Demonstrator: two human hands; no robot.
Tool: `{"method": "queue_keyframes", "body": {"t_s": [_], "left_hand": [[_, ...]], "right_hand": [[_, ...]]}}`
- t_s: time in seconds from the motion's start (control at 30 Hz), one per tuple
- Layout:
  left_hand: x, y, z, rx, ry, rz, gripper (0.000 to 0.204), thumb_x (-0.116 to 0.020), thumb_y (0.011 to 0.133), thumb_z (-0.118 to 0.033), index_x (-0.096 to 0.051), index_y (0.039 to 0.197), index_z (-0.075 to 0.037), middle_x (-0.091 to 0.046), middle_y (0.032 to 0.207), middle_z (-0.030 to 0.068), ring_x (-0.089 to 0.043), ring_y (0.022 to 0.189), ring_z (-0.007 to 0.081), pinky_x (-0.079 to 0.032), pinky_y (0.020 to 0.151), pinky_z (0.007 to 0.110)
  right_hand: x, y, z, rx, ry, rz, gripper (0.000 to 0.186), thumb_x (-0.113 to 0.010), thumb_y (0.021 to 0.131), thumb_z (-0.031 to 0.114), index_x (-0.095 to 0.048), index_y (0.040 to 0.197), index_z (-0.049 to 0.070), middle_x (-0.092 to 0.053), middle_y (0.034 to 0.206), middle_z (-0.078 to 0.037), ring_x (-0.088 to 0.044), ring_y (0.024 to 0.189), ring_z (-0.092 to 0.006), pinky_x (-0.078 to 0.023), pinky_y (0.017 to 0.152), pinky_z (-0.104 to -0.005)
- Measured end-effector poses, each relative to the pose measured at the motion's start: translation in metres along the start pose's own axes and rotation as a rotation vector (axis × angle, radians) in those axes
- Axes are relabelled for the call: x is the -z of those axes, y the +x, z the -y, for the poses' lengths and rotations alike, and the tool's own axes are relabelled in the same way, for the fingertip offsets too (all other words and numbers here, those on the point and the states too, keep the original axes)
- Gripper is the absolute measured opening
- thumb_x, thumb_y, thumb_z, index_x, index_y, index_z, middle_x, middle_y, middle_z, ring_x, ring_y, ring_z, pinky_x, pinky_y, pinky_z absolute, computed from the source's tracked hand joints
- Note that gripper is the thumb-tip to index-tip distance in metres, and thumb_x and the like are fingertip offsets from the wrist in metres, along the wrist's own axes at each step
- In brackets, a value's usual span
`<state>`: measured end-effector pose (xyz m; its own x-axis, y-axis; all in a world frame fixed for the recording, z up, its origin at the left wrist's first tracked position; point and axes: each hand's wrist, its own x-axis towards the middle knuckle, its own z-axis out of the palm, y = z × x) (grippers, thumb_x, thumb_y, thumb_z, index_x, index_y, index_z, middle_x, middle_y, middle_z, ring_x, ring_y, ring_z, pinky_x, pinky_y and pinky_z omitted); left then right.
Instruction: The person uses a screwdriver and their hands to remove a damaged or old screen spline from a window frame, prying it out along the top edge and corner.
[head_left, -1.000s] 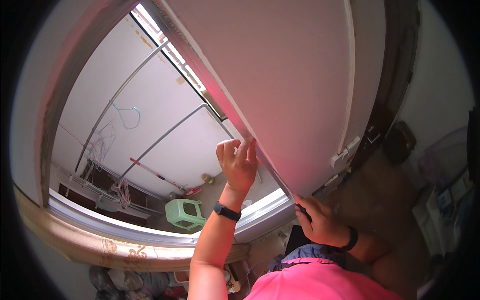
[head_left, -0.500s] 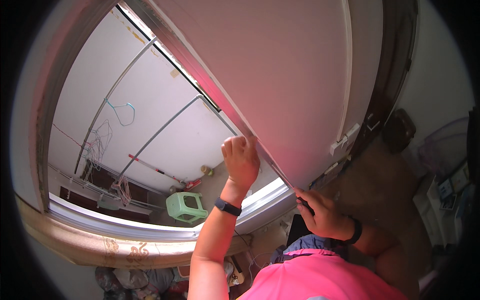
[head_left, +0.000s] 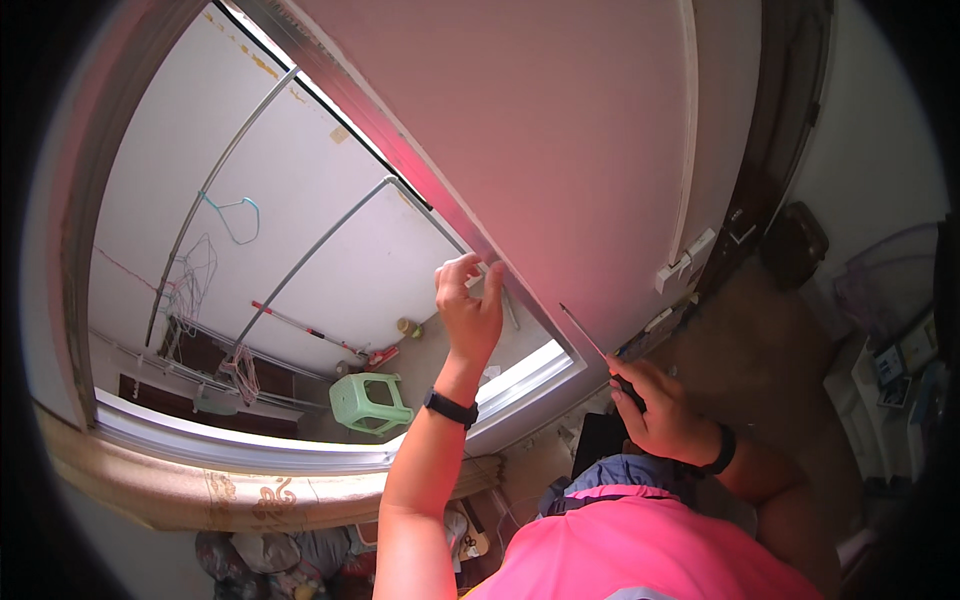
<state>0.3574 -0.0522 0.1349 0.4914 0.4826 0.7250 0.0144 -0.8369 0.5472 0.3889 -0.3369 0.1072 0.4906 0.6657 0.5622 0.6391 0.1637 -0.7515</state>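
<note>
My right hand (head_left: 668,415) is wrapped round the dark handle of a screwdriver (head_left: 588,335). Its thin metal shaft points up and left, with the tip in front of the pale wall, apart from the window frame. Raised beside the inner edge of the metal window frame (head_left: 522,292) is my left hand (head_left: 470,312). Its fingers are loosely curled and the thumb stands apart from them; I make out nothing held there. A dark band circles each wrist.
Beyond the window opening stand a green plastic stool (head_left: 370,402) and metal drying rails (head_left: 310,255) with wire hangers (head_left: 242,380). A curtain (head_left: 310,503) lies along the sill, above bagged items (head_left: 265,560). A white power strip (head_left: 686,262) is on the wall at right.
The screwdriver's tip has come away from the window frame, and its shaft now shows in full. My left hand has loosened from a closed curl, its thumb parting from the fingers.
</note>
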Motion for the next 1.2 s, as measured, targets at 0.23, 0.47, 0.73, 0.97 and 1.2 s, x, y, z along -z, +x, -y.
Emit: {"method": "queue_keyframes", "body": {"t_s": [0.23,0.47,0.73,0.97,1.2], "left_hand": [[-0.007,-0.009,0.015,-0.084,0.029,0.053,0.013,-0.072,0.088,-0.004,-0.059,0.085,-0.001,-0.059,0.081,0.0125,-0.054,0.078,0.0306,-0.045,0.072,0.040],[-0.022,-0.025,0.018,-0.077,0.011,0.056,0.015,-0.072,0.085,-0.003,-0.057,0.085,-0.002,-0.058,0.079,0.0125,-0.055,0.078,0.0317,-0.045,0.072,0.041],[-0.016,-0.053,0.042,0.131,0.224,0.260,0.034,-0.082,0.072,-0.011,-0.063,0.100,-0.006,-0.060,0.091,0.0121,-0.055,0.091,0.0317,-0.046,0.081,0.043],[0.053,0.057,-0.047,-0.428,0.293,-0.145,0.047,-0.079,0.079,-0.003,-0.062,0.122,-0.004,-0.055,0.096,0.0132,-0.050,0.091,0.0302,-0.042,0.082,0.040],[0.071,0.135,-0.089,-0.662,0.411,-0.335,0.029,-0.082,0.078,-0.007,-0.071,0.105,-0.011,-0.051,0.092,0.0090,-0.048,0.087,0.0260,-0.042,0.075,0.037]], "right_hand": [[0.006,-0.004,0.005,-0.005,-0.040,-0.002,0.051,-0.061,0.090,-0.005,-0.051,0.140,-0.003,-0.064,0.099,-0.018,-0.065,0.085,-0.0340,-0.054,0.075,-0.0388],[0.011,-0.008,0.004,-0.030,-0.057,-0.028,0.051,-0.061,0.090,-0.004,-0.053,0.140,0.000,-0.064,0.100,-0.018,-0.065,0.086,-0.0336,-0.054,0.076,-0.0384],[0.015,-0.001,0.013,0.023,-0.062,0.004,0.051,-0.062,0.089,-0.005,-0.054,0.138,-0.001,-0.064,0.101,-0.018,-0.065,0.087,-0.0336,-0.053,0.076,-0.0383],[0.020,0.002,0.017,0.021,-0.050,0.035,0.049,-0.065,0.087,-0.005,-0.055,0.135,-0.002,-0.065,0.102,-0.020,-0.067,0.088,-0.0336,-0.054,0.078,-0.0375],[0.014,0.012,0.024,0.070,-0.038,0.021,0.045,-0.065,0.088,-0.004,-0.057,0.132,-0.002,-0.067,0.099,-0.017,-0.068,0.086,-0.0286,-0.055,0.078,-0.0355]]}}
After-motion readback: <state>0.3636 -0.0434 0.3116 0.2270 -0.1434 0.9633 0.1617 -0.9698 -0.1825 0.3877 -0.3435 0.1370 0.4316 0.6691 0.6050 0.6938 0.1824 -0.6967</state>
